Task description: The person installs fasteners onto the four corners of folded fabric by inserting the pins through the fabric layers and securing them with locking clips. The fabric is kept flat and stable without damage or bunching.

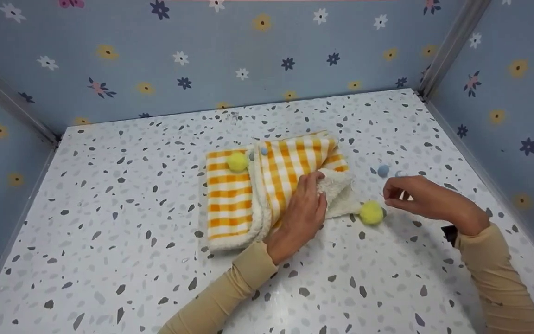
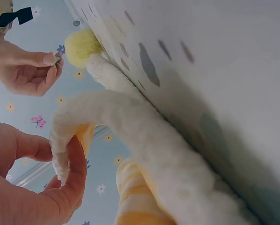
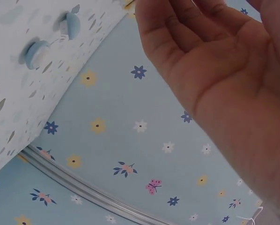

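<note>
A yellow-and-white checked blanket (image 1: 290,162) with a fleecy white underside lies folded, yellow pompoms (image 1: 237,162) on its corners. My left hand (image 1: 300,213) is on its right part. In the left wrist view, the thumb and fingers pinch a turned-up fleecy edge (image 2: 102,108). To the right, my right hand (image 1: 422,199) is raised above the table beside another pompom (image 1: 371,213). Between its thumb and forefinger it pinches a small pale green piece (image 2: 57,60), whose kind I cannot tell.
Two small blue rounded pieces, one a knob (image 1: 383,170), lie on the speckled table (image 1: 109,260) beyond the right hand. A small blue dot-like piece (image 1: 264,151) sits on the blanket's upper fold. Flowered panels (image 1: 230,46) wall the table at the back and both sides.
</note>
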`<move>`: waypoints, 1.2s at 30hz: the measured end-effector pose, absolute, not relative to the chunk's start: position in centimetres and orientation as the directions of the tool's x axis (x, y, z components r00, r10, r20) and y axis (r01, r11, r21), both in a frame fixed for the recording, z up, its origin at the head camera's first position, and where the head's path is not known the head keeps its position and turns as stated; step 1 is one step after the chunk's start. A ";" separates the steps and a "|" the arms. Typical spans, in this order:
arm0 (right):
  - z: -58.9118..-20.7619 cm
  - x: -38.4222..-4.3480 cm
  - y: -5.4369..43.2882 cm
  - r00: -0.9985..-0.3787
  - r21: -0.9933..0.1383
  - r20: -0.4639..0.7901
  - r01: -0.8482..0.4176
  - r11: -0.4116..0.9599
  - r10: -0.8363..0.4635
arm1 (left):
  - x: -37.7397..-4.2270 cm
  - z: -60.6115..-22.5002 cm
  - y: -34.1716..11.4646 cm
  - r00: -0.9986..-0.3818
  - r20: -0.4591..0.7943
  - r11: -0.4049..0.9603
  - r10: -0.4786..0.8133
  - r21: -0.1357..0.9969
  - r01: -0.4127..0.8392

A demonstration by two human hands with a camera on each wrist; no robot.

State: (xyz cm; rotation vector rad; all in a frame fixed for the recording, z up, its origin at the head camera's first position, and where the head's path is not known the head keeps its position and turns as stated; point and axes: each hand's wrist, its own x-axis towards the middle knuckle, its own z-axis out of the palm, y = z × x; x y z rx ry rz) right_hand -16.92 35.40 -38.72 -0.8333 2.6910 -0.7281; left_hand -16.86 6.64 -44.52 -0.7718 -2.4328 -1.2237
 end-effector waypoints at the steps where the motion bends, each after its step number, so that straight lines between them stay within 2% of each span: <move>1: -38.6 -17.0 35.2 -0.812 -0.521 -0.065 -0.468 0.714 -0.580 | -16.8 -44.5 6.6 -0.808 0.491 0.490 0.325 0.643 0.588; 13: -38.0 -18.1 32.9 -0.781 -0.485 0.071 -0.571 0.662 -0.621 | -16.9 -44.5 6.7 -0.810 0.481 0.449 0.334 0.675 0.586; 24: -38.0 -18.8 31.3 -0.761 -0.469 0.114 -0.608 0.641 -0.639 | -16.7 -44.4 6.5 -0.836 0.425 0.490 0.346 0.678 0.548; 36: -38.0 -18.9 29.6 -0.713 -0.475 0.151 -0.660 0.582 -0.685 | -16.7 -44.4 6.5 -0.820 0.466 0.505 0.332 0.647 0.572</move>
